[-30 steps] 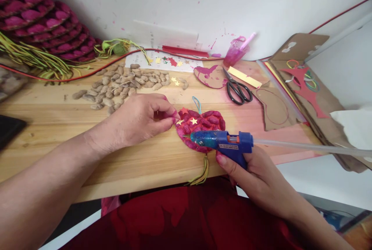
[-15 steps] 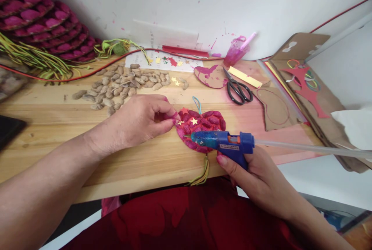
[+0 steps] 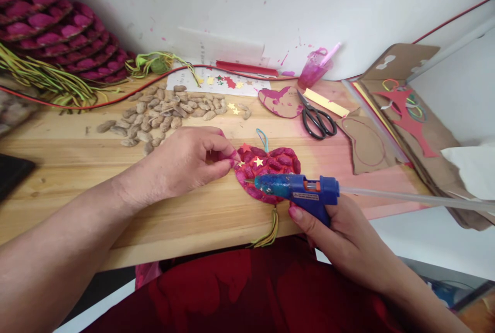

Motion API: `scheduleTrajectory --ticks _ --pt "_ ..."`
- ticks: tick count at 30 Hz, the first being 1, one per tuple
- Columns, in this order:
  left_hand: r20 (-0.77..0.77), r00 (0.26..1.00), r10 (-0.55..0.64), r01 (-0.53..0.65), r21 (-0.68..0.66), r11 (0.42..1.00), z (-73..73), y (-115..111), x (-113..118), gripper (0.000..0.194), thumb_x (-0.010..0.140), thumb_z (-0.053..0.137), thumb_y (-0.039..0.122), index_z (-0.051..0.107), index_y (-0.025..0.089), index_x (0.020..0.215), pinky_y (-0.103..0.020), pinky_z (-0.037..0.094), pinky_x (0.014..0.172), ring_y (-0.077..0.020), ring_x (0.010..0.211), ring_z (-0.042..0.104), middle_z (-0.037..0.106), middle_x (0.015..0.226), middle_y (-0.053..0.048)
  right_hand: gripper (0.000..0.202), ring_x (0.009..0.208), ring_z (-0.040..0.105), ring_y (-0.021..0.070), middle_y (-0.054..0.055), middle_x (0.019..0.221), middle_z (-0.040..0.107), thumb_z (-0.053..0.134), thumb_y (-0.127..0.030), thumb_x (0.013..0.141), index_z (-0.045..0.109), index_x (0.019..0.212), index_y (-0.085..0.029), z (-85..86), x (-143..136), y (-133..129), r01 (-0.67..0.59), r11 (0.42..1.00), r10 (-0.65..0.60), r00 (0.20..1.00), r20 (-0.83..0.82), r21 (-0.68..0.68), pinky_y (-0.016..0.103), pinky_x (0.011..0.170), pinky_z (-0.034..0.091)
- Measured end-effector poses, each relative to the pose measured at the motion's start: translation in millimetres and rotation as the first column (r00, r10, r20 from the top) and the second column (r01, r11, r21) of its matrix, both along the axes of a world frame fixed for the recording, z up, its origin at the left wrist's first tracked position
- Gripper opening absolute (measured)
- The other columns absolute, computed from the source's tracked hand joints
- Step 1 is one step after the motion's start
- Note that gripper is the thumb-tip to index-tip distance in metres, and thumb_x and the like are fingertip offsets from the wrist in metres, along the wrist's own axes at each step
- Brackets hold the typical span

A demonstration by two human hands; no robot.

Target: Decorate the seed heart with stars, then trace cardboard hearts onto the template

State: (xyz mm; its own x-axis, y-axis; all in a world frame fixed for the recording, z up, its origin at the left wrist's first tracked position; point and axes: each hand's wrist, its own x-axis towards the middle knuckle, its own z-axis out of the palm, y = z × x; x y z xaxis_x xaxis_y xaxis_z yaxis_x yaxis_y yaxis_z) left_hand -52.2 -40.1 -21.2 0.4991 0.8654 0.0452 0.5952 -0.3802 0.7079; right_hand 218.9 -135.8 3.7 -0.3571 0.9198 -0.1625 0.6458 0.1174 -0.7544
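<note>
A heart-shaped ornament (image 3: 278, 160), covered in magenta-painted peanuts, lies on the wooden table with a blue loop on top and a green-yellow tassel (image 3: 274, 227) below. Thumb and forefinger of my left hand (image 3: 197, 160) are pinched at its left edge, on a small gold star (image 3: 241, 164). A red star (image 3: 246, 148) and another gold star (image 3: 258, 162) rest on the ornament. My right hand (image 3: 332, 235) grips a blue hot glue gun (image 3: 309, 188) with a long clear glue stick in its back. Its nozzle points left, over the lower left part of the ornament.
Behind my left hand is a pile of peanuts (image 3: 162, 111), with loose gold stars (image 3: 234, 109) beside it. Black-handled scissors (image 3: 317, 119), a cardboard heart (image 3: 280, 102) and a cup of magenta paint (image 3: 312, 70) stand farther back. Cardboard pieces (image 3: 367, 142) lie right; a red cord (image 3: 150, 83) crosses the back.
Almost nothing differs. Both hands, the glue gun and the ornament hold nearly the same places, with only a very slight shift.
</note>
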Motion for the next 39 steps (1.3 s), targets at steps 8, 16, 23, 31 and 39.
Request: scheduleTrajectory --ticks 8,16,23,31,39 --pt "0.010 1.000 -0.008 0.008 0.019 1.000 -0.7 0.6 0.6 0.019 0.083 0.059 0.034 0.074 0.024 0.078 -0.027 0.042 0.065 -0.0155 0.067 0.060 0.069 0.079 -0.002 0.028 0.059 0.053 0.0174 -0.002 0.063 0.058 0.052 -0.039 0.103 0.060 0.081 -0.024 1.1 0.0 -0.4 -0.008 1.000 0.008 1.000 0.004 0.007 0.029 0.062 0.042" --pt "0.010 1.000 -0.021 0.021 0.030 0.999 -2.1 0.0 0.7 0.018 0.084 0.059 0.031 0.075 0.024 0.079 -0.026 0.041 0.063 -0.0144 0.067 0.060 0.069 0.079 -0.001 0.028 0.061 0.054 0.0166 -0.001 0.067 0.060 0.054 -0.041 0.102 0.060 0.080 -0.023 5.6 0.3 -3.6 0.021 0.998 -0.022 1.000 -0.010 -0.053 0.028 0.059 0.042" --pt "0.025 1.000 0.011 -0.011 0.026 1.000 0.6 1.1 -0.8 0.018 0.083 0.061 0.032 0.075 0.022 0.079 -0.026 0.042 0.064 -0.0140 0.068 0.059 0.068 0.079 -0.001 0.052 0.046 0.048 0.0132 0.001 0.050 0.056 0.058 -0.058 0.095 0.058 0.059 -0.021 1.0 8.8 -3.1 0.183 0.921 -0.250 0.955 -0.159 -0.344 0.025 0.043 0.035" --pt "0.203 0.965 0.167 -0.117 -0.234 0.965 7.3 -10.9 3.1 0.018 0.079 0.068 0.037 0.075 0.021 0.076 -0.023 0.042 0.054 -0.0127 0.062 0.056 0.066 0.072 0.000 0.034 0.050 0.059 0.0132 0.003 0.064 0.069 0.073 -0.054 0.086 0.070 0.084 -0.020 -26.0 7.0 16.7 0.418 0.821 -0.568 0.516 -0.641 -0.390 0.022 0.047 0.046" --pt "0.186 0.923 0.337 -0.289 -0.243 0.926 -4.3 -44.4 -0.4 0.021 0.085 0.069 0.042 0.077 0.023 0.081 -0.025 0.043 0.053 -0.0141 0.062 0.059 0.072 0.079 -0.002 0.031 0.058 0.065 0.0169 0.003 0.065 0.069 0.074 -0.052 0.086 0.070 0.079 -0.022 -37.3 4.3 21.0 0.420 0.826 -0.549 0.453 -0.702 -0.374 0.027 0.052 0.052"
